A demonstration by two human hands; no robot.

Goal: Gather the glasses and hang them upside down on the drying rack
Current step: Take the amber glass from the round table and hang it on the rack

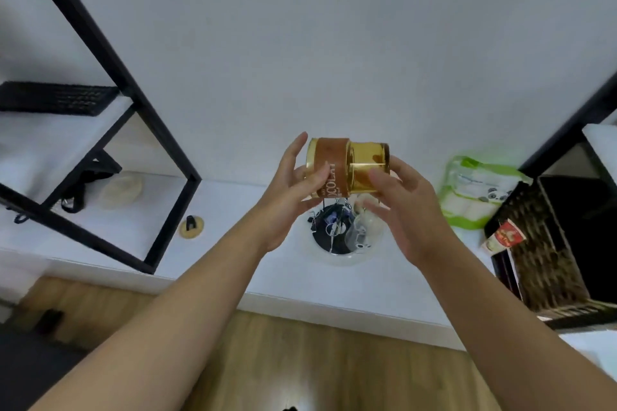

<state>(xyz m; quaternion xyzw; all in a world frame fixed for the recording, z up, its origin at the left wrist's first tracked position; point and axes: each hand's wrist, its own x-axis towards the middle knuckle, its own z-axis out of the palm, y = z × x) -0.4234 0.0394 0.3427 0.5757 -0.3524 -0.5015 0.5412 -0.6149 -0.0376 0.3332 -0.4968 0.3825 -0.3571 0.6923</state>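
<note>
Amber glass (347, 167) with brown sleeve band is up in the air between both hands, above the white table (267, 280), lying on its side: long axis runs roughly left-right, not vertical. Left hand (290, 190) wraps the banded end, fingers curled onto it; right hand (407, 207) sits at the other end, fingertips on the clear amber part, contact looks light, blurred so can't confirm a firm hold. Left hand seems to be carrying the load. Below the grip on the table: a clear glass (362, 227) by a black-based rack (330, 227) with wire hooks. Judgement: glass needs rotating mouth-down before it goes onto a hook directly beneath.
</note>
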